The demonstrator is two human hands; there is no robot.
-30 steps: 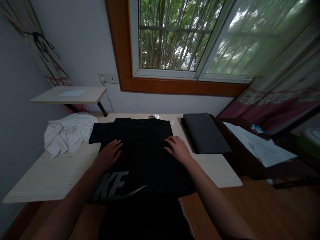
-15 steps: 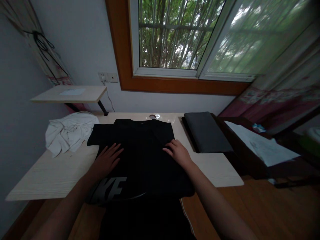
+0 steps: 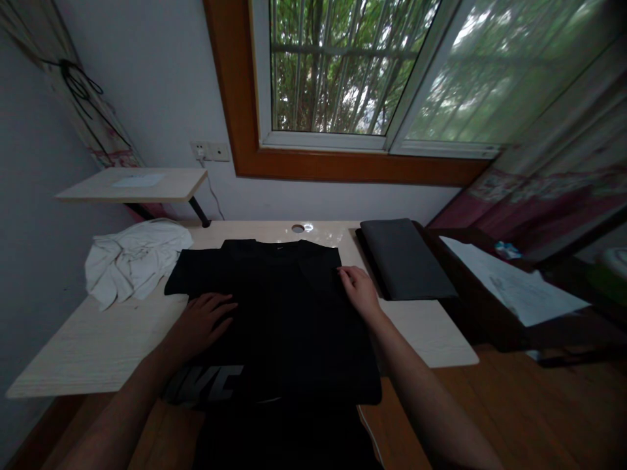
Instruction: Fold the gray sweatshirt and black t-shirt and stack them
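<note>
A black T-shirt (image 3: 284, 307) is spread on the table, collar toward the window. Its lower end hangs past the table's near edge, and large grey letters, partly cut off by folds, show at the lower left. My left hand (image 3: 206, 320) rests on the shirt's left side with fingers stretched and slightly apart. At the shirt's right edge, below the shoulder, my right hand (image 3: 361, 292) has its thumb and fingers drawn together on the fabric. Its fingertips are small and dark in view.
Crumpled white cloth (image 3: 134, 261) lies on the left of the pale wooden table (image 3: 93, 352), beneath a small raised shelf (image 3: 132, 184). A dark grey flat folder-like item (image 3: 406, 258) lies to the right. Beyond it, a paper sheet (image 3: 514, 281) rests on a dark surface.
The shirt has slid slightly toward me. My right hand has moved right to the shirt's edge, its fingers closing there. My left hand has come slightly nearer with the fabric.
</note>
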